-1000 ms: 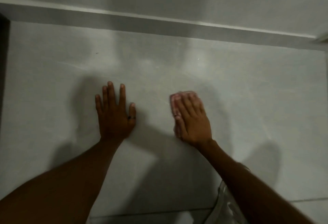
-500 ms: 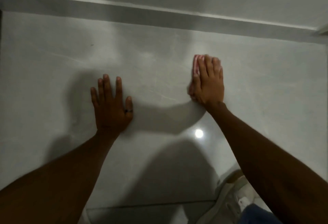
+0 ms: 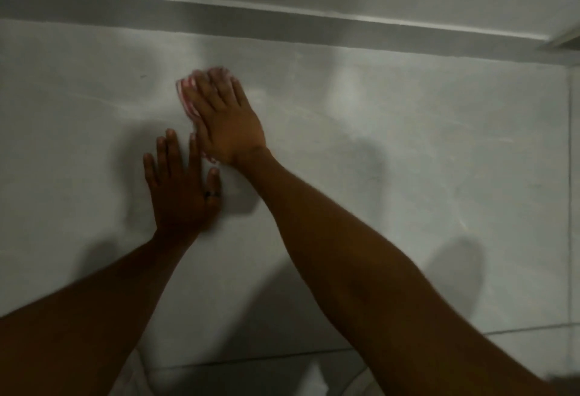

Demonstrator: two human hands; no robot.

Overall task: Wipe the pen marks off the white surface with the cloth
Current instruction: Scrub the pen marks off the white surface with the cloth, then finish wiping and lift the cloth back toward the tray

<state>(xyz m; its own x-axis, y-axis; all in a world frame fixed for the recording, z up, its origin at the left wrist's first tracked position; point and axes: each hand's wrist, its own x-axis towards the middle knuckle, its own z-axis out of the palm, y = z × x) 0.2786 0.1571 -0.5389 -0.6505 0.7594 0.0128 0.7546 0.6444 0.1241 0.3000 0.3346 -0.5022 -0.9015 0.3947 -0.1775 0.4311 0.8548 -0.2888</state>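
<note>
The bare left hand (image 3: pixel 183 198) is lying flat, fingers spread. The bare right hand (image 3: pixel 229 124) is pressing down flat, fingers straight, just beyond the left one.

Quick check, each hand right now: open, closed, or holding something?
Left hand: open, flat on the white surface, holding nothing.
Right hand: open, straight fingers pressing the cloth down.

Dim, grey, underexposed. Soft shadows on the white surface (image 3: pixel 439 132) left of and below the left hand (image 3: pixel 183 188); a larger one well to its right. Pale glow up-right of it. Right hand (image 3: pixel 229 122) and cloth (image 3: pixel 187 85), just above it, smeared; forearms near black.
</note>
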